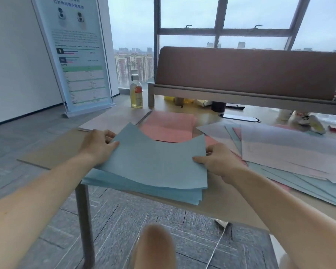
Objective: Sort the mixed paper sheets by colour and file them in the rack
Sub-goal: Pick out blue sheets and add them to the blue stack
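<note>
Gripping blue paper stack (153, 167), top sheet bowed | left hand (97, 146), right hand (219, 162) pinch opposite edges

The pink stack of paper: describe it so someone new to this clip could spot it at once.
Start at the brown padded divider across the far side of the desk. Just in front of its left end, beyond the blue stack held in both hands, lies the pink stack. It is the only neat single-colour pile; the spread to its right mixes colours.
</note>
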Available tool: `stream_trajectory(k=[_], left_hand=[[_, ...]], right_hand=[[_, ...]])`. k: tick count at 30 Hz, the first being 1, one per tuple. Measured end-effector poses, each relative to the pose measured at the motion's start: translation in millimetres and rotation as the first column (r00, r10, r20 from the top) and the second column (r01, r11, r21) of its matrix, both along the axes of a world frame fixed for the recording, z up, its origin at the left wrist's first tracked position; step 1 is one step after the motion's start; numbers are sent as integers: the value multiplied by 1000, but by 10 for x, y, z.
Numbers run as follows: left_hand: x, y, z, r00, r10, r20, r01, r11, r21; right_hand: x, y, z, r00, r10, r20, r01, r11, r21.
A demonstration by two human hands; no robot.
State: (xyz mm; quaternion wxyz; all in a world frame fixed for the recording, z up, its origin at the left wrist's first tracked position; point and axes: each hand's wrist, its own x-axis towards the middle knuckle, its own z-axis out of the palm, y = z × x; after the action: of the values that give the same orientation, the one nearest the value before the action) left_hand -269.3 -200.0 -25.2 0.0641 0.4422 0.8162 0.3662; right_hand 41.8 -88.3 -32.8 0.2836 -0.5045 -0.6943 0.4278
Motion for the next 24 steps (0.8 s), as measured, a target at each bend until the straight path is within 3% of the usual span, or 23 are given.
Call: stream_trajectory(k=[5,10,14,24], left_hand=[[19,-40,-130,988,17,-152,-19,1000,-6],[-43,-98,-206,978,51,-203,-58,998,-28],[-60,-107,-239,978,52,-202,-83,986,-147],[0,-128,-271,986,82,-144,-101,986,-130]], right_hand=[[16,-34,-36,994,15,110,-24,996,87],[133,-61,-75,976,-59,210,2,966,259],[134,-133,-161,984,20,179,-61,972,225],[127,-132,-286,997,-15,77,-6,963,268]])
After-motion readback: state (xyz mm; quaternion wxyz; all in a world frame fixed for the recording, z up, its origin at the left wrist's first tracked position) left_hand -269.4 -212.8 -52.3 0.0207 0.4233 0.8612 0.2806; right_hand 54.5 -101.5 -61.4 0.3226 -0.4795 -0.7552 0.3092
